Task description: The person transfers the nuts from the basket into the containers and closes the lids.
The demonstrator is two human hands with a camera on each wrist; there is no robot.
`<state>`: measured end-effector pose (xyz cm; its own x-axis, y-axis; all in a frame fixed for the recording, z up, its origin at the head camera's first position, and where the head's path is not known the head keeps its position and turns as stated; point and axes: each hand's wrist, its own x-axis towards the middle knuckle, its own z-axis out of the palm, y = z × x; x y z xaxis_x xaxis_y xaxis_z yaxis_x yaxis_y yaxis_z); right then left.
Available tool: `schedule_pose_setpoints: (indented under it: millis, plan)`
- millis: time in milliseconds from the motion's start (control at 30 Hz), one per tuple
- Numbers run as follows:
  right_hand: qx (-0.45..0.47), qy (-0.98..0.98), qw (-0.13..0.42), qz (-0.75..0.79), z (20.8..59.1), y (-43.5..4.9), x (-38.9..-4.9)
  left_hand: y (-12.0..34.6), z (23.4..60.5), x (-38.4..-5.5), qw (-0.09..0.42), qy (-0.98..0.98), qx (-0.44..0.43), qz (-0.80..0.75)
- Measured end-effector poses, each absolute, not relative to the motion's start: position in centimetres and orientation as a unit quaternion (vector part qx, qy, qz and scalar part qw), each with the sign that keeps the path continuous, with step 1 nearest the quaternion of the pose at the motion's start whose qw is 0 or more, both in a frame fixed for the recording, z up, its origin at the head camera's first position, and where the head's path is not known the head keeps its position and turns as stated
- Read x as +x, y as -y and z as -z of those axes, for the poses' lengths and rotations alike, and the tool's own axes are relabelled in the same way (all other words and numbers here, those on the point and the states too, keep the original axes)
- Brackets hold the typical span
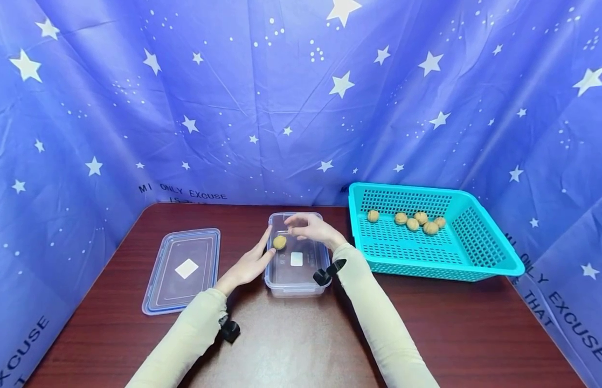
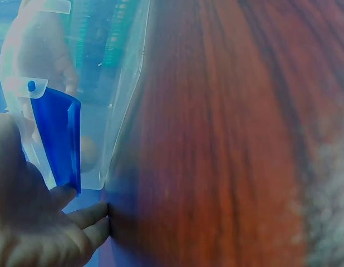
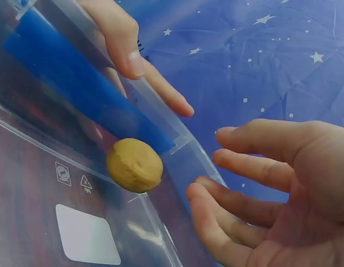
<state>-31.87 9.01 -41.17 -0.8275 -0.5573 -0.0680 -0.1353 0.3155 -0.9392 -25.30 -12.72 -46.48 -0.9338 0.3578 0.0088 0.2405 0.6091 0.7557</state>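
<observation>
A clear plastic container [image 1: 286,275] stands uncovered in the middle of the table. One walnut [image 3: 134,165] lies inside it, near the left wall in the head view. My left hand [image 1: 249,264] holds that left wall, the thumb over the rim and the fingers outside, beside a blue latch flap [image 2: 58,136]. Over the container's far part is my right hand [image 1: 312,229], its fingers loosely bent with nothing between them. In the right wrist view, a gap separates those fingertips from the walnut.
A turquoise mesh basket [image 1: 436,272] with several walnuts [image 1: 430,228] stands to the right. To the left, a clear lid with a blue seal [image 1: 203,269] lies flat on the dark red table [image 1: 291,345]. A starry blue curtain [image 1: 281,108] hangs behind.
</observation>
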Motion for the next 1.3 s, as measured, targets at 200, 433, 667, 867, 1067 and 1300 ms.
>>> schedule_pose_setpoints:
  millis: [200,433,667,867,1067,1300]
  plan:
    - [-0.252,-0.802,0.18,0.511,40.4,-9.3,-31.2,12.7,46.5,-25.3,0.08,-0.895,0.153,-0.412]
    - [-0.318,-0.812,0.147,0.467,39.6,-10.0,-30.2,12.8,46.5,-25.5,0.082,-0.895,0.15,-0.413]
    - [-0.354,-0.815,0.119,0.442,39.0,-11.9,-28.8,12.5,46.5,-25.6,0.08,-0.894,0.151,-0.414]
    - [-0.389,-0.822,0.1,0.404,38.4,-14.6,-27.3,11.9,46.1,-25.3,0.065,-0.885,0.147,-0.437]
    - [-0.372,-0.836,0.106,0.389,37.7,-17.0,-26.2,11.3,46.3,-25.1,0.049,-0.877,0.12,-0.462]
    - [-0.353,-0.849,0.1,0.382,36.3,-19.6,-25.6,10.4,46.4,-25.1,0.02,-0.886,0.097,-0.452]
